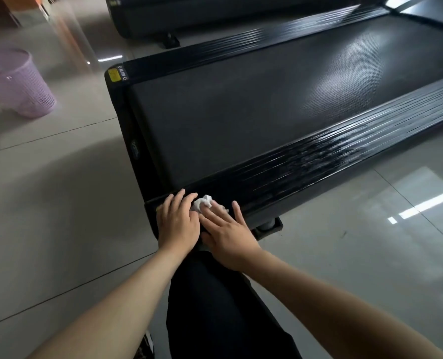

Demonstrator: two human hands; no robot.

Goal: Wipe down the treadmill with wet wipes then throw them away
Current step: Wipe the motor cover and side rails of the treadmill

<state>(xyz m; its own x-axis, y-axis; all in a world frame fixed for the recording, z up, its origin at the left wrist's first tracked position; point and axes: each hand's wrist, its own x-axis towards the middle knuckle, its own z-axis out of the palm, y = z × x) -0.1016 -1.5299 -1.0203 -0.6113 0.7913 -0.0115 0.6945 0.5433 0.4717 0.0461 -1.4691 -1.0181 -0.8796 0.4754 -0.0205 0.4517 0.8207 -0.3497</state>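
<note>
White crumpled wet wipe (203, 202) lies on the near end of the black ribbed side rail (319, 161) of the black treadmill (241, 120), at about 6 o'clock from the middle of my view. I note both hands laid flat there. The left hand (177, 221) rests on the rail's corner with fingers straight and close together, its edge touching the wipe. The right hand (225, 229) has its fingers straight and spread wide, the inner ones pressing down on the wipe, which is partly hidden beneath them. Neither hand curls round anything. A wet, streaked patch shows on the rail at 3 o'clock. A yellow label (114, 75) sits on the treadmill's far corner at 10 o'clock. A lilac perforated plastic basket (21, 81) stands on the glossy grey tiled floor (59, 190) at 9 o'clock, well apart from the treadmill. A second black machine (189, 14) stands at 12 o'clock. A dark trouser leg (215, 307) fills 6 o'clock.
</note>
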